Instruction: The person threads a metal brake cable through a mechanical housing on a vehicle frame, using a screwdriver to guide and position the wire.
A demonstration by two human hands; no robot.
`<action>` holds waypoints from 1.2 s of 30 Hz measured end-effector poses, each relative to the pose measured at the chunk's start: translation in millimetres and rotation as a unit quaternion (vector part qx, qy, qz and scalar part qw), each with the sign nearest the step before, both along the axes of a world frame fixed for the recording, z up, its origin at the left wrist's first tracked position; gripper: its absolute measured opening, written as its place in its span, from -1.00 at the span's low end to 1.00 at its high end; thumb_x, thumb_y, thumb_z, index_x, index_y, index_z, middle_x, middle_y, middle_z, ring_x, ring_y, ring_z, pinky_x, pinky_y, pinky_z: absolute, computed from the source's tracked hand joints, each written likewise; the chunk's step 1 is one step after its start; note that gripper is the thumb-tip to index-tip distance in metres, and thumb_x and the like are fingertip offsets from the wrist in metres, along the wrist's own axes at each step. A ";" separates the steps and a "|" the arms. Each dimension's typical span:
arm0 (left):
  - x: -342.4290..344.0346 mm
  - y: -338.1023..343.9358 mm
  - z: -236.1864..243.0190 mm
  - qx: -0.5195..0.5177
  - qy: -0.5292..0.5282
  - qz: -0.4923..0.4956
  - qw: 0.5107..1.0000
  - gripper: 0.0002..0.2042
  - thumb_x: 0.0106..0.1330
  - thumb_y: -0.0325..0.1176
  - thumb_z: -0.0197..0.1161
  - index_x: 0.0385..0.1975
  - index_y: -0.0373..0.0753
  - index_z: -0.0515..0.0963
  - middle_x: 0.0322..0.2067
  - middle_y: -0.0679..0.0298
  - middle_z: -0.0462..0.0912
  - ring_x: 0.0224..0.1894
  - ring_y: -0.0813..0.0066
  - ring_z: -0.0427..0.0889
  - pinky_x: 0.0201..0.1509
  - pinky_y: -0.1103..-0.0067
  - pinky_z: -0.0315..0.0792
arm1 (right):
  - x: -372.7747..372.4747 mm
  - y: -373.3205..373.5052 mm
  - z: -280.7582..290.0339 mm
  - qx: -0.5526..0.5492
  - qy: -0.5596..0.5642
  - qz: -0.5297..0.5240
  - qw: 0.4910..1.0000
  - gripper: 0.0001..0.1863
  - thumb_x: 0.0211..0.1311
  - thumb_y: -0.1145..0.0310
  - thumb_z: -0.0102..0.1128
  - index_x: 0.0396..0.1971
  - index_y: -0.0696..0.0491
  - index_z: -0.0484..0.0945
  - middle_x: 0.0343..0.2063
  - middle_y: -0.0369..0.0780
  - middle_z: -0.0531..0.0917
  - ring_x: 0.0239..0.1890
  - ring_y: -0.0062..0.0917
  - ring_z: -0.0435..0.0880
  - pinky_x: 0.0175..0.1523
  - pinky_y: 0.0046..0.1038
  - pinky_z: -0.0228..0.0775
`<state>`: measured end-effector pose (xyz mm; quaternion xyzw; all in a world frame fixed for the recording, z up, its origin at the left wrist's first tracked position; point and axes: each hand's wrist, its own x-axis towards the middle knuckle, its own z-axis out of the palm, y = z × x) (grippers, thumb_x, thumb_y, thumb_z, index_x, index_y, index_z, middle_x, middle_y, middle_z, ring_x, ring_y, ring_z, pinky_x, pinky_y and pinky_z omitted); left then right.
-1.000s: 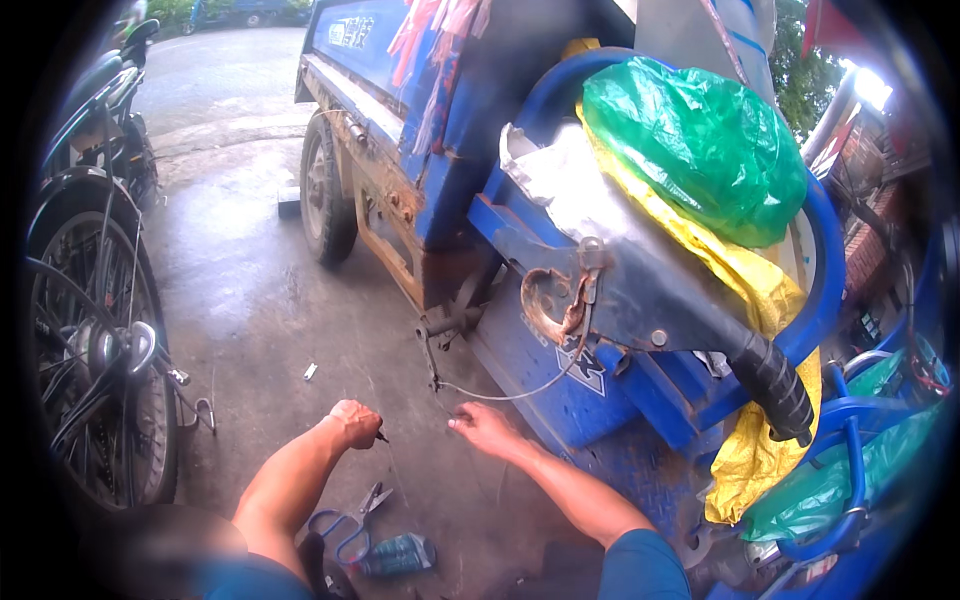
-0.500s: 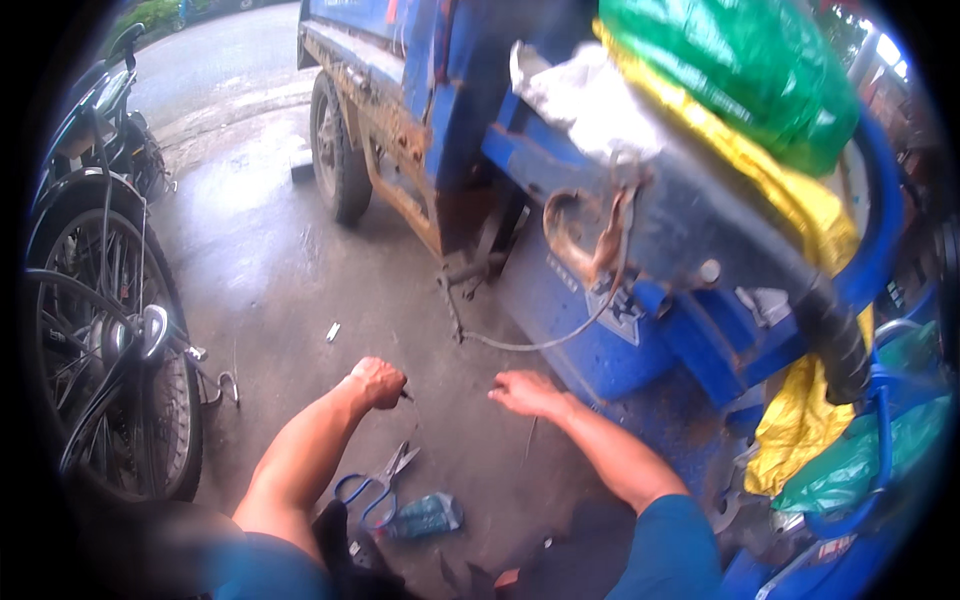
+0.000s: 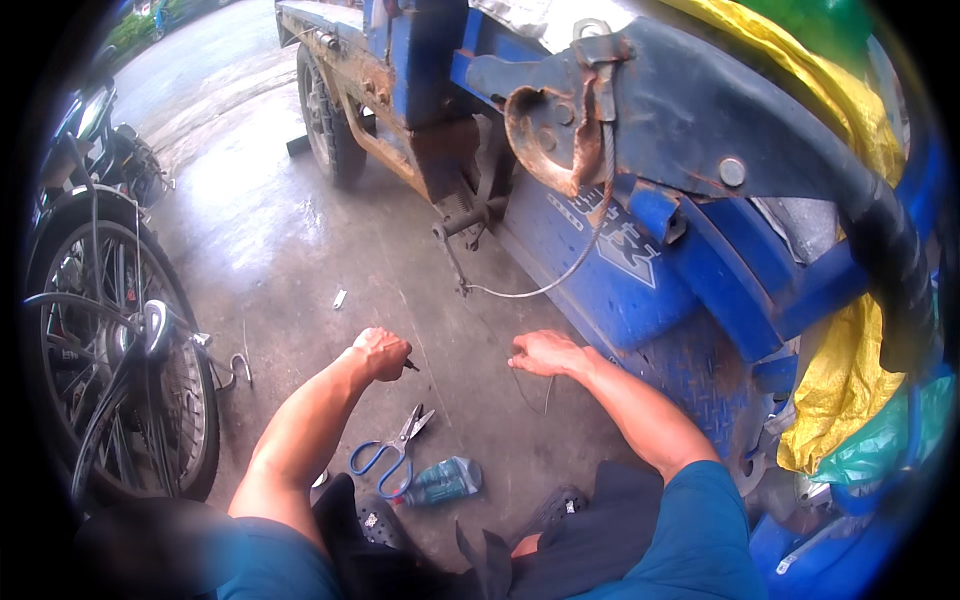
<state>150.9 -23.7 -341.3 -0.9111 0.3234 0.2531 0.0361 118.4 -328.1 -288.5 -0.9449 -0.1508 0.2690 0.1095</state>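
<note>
Beside the blue cart point(image 3: 640, 310), I see the cable point(image 3: 548, 288) apparently already joined to a hanging bar point(image 3: 453, 260), the left hand point(image 3: 380, 354) closed around a small dark tool point(image 3: 411, 364), and the right hand point(image 3: 545, 352) seemingly pinching, below the bar, a thin wire point(image 3: 549, 396) with its end not yet fastened.

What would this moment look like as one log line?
Left hand: closed on small dark object; Right hand: pinching thin wire; Below: blue-handled scissors beside plastic bottle; Ahead: metal cable hanging from hand lever

Before me, a head-worn fisheye camera looks down, near the left hand point(image 3: 382, 354) and right hand point(image 3: 548, 354), toward the floor point(image 3: 270, 310).
</note>
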 end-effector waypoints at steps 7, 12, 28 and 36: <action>2.6 -5.9 5.1 -0.011 -0.005 0.001 1.000 -0.81 0.06 -0.40 0.12 -0.33 -0.15 0.62 -0.37 0.12 0.68 -0.22 0.11 0.67 -0.21 0.31 0.54 | -0.1 3.1 8.5 -0.063 0.053 0.007 0.997 -0.51 0.24 0.01 0.08 -0.01 0.09 0.50 -0.08 -0.04 0.61 0.06 -0.14 0.52 0.11 -0.20 0.34; 2.7 -13.2 0.9 -0.002 0.011 -0.015 1.000 -0.80 0.06 -0.41 0.12 -0.32 -0.14 0.62 -0.37 0.12 0.68 -0.21 0.11 0.67 -0.19 0.30 0.54 | -2.1 -2.5 10.0 -0.066 0.045 0.012 0.997 -0.52 0.25 0.03 0.08 0.00 0.08 0.51 -0.08 -0.05 0.61 0.07 -0.15 0.52 0.12 -0.21 0.34; 1.3 -11.9 -0.6 -0.002 0.007 -0.014 1.000 -0.83 0.05 -0.41 0.15 -0.37 -0.18 0.63 -0.39 0.10 0.68 -0.24 0.12 0.68 -0.25 0.31 0.54 | -2.4 -1.9 9.7 -0.010 0.011 0.014 1.000 -0.58 0.21 0.08 0.14 -0.12 0.13 0.54 -0.14 0.02 0.61 0.00 -0.10 0.55 0.08 -0.18 0.36; 0.6 -14.4 0.0 0.000 0.000 -0.015 1.000 -0.84 0.07 -0.39 0.17 -0.36 -0.16 0.63 -0.40 0.12 0.68 -0.24 0.12 0.68 -0.24 0.31 0.54 | 2.4 -0.6 14.4 -0.015 0.027 -0.006 1.000 -0.60 0.21 0.08 0.14 -0.16 0.13 0.54 -0.17 0.00 0.62 -0.03 -0.08 0.55 0.04 -0.16 0.37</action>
